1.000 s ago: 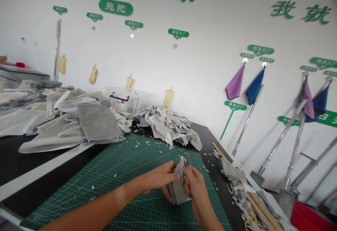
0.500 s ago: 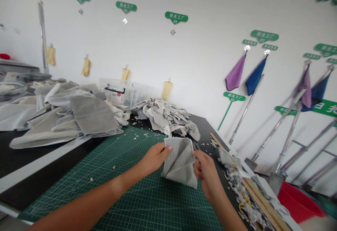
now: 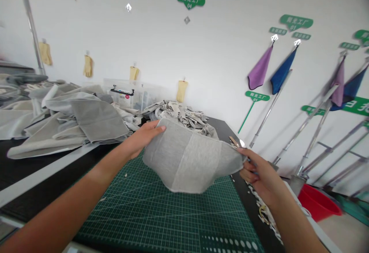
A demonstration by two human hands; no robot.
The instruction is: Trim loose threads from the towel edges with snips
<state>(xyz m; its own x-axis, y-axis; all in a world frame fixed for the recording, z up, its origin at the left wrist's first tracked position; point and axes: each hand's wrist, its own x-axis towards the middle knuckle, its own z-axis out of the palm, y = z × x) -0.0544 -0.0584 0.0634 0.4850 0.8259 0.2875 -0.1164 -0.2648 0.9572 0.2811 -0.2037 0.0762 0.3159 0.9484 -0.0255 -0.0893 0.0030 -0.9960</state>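
Green mat point(image 3: 161, 216) beneath, each hand point(image 3: 145, 137) point(image 3: 261, 174) pinches grey cloth point(image 3: 190, 158)

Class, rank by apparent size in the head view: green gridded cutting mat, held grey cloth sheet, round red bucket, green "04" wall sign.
1. Cutting mat
2. Grey cloth sheet
3. Red bucket
4. "04" sign

Grey panelled fabric piece point(image 3: 196, 162) above green gridded cutting mat point(image 3: 161, 222), loose grey cloth heap point(image 3: 98, 120) at left, smaller grey cloth pile point(image 3: 178, 110) behind, round red bucket point(image 3: 318, 203) at right
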